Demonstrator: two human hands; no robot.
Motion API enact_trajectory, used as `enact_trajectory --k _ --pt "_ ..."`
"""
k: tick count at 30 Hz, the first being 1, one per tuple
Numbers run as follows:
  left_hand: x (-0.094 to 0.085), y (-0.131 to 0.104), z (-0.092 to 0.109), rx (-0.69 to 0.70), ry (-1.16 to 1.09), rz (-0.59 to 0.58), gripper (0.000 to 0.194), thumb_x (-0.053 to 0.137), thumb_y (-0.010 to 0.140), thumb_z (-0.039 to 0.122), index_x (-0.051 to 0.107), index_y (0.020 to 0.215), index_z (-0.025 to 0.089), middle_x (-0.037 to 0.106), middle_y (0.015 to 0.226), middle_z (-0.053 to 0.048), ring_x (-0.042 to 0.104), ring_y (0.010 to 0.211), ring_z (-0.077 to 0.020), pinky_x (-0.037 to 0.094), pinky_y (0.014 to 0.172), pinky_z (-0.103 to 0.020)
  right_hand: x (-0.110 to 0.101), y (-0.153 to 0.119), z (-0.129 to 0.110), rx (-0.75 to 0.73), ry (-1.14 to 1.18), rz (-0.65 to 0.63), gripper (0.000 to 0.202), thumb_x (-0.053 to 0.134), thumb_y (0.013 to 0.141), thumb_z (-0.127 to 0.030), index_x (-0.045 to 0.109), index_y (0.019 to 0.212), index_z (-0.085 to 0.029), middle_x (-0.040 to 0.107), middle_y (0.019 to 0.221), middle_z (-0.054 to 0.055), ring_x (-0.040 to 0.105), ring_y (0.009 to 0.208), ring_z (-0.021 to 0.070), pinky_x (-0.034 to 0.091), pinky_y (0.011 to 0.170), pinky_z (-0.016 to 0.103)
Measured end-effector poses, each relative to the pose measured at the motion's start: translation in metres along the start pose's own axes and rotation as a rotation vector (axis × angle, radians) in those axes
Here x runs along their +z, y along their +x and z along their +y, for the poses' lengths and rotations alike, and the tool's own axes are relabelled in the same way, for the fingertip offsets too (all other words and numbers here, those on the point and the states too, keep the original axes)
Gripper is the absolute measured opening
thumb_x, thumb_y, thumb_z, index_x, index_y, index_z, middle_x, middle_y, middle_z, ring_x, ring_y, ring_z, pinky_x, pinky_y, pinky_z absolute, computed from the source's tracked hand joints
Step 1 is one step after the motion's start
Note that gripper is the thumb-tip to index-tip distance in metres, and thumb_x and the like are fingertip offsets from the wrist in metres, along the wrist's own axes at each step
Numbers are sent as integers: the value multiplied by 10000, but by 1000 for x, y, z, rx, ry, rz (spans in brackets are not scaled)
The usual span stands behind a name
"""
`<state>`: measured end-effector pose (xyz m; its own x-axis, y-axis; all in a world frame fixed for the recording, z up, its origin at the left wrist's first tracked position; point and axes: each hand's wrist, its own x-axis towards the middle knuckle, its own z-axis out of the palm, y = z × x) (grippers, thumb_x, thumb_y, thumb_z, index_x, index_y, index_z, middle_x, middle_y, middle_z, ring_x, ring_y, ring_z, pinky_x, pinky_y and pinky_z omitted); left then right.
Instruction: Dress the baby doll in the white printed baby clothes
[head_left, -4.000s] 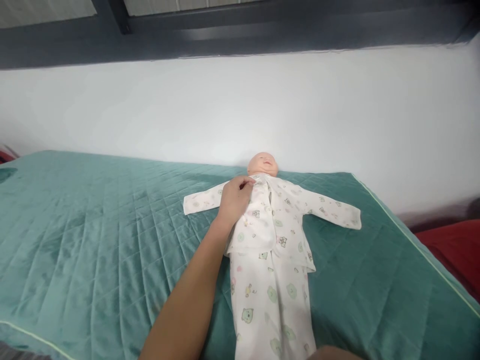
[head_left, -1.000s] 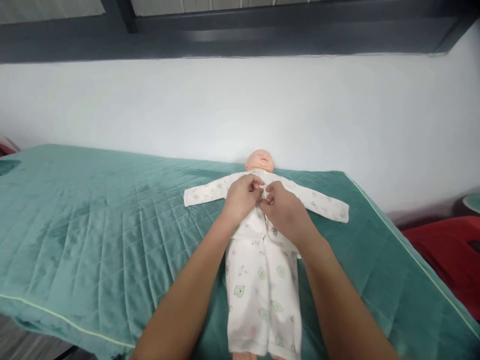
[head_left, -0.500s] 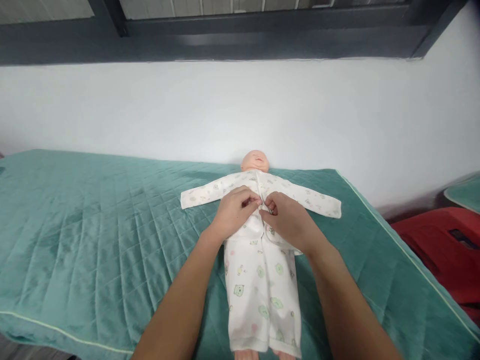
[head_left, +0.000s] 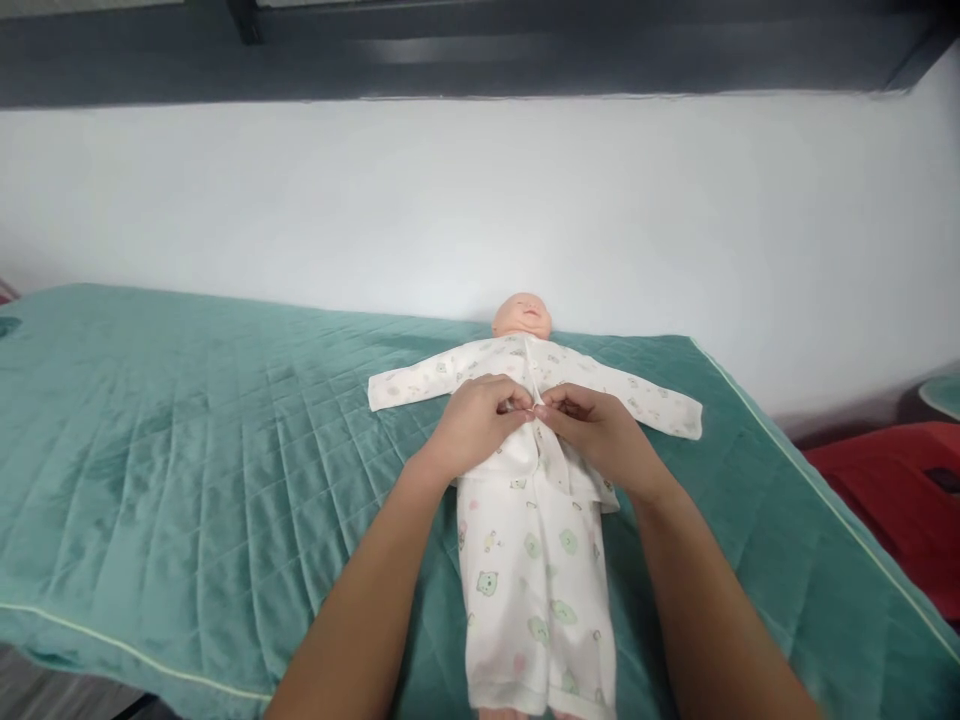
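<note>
I'm pinching the white animal-print cloth shirt (head_left: 555, 368) with my left hand (head_left: 484, 420) and right hand (head_left: 600, 430).
On the pink plastic doll (head_left: 523, 316) beneath them, its front is seemingly meeting above, gaping below.

Quilted green cover (head_left: 202, 460), probably bedspread; dressed doll (head_left: 535, 520) lying directly on it, face up.

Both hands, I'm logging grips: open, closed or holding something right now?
Left hand: closed, fingertips pinching the printed shirt at its front opening.
Right hand: closed, pinching the printed shirt there too.
</note>
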<state>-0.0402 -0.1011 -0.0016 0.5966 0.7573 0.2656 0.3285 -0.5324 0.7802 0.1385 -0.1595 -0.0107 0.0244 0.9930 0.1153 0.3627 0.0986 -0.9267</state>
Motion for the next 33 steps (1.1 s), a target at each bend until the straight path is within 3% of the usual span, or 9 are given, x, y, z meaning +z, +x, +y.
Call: enact_trajectory --k 4,8,15,21,29,33 --pt "0 -2 2 -67 -142 8 125 623 839 297 683 831 188 670 834 3 529 717 -120 387 655 -244 -2 0 10 8 190 -9 316 743 765 -473 680 870 -182 619 757 -4 516 664 123 379 604 249" --pt "-1 -3 4 -72 -246 -4 167 627 842 331 696 845 179 690 844 -8 549 725 -122 391 663 -242 -3 1 15 5 237 -1 325 804 707 -431 682 877 -182 643 795 10 556 711 139 421 643 256" --pt "1 -3 6 -108 -278 30 161 636 835 329 694 847 179 698 852 -13 586 766 -128 427 711 -242 -5 1 15 12 221 -23 297 768 736 -397 670 917 -183 652 839 28 586 764 162 453 685 281" --pt "5 -2 8 -119 -255 76 143 654 810 319 657 807 176 658 790 6 570 736 -116 418 676 -227 -1 1 7 1 130 -32 246 738 744 -321 611 916 -199 608 797 -8 554 708 132 426 642 259" --pt "7 -3 10 -145 -228 59 131 630 820 309 655 870 191 682 818 6 612 769 -131 437 687 -233 8 -3 -9 20 -212 25 164 661 763 -286 558 878 -231 585 717 -41 530 640 131 388 589 251" --pt "8 -2 9 -165 -238 82 99 654 776 249 646 857 192 661 805 14 582 743 -118 425 663 -221 12 -4 -10 8 -274 46 152 639 770 -285 520 855 -244 594 705 -48 547 642 140 387 591 252"
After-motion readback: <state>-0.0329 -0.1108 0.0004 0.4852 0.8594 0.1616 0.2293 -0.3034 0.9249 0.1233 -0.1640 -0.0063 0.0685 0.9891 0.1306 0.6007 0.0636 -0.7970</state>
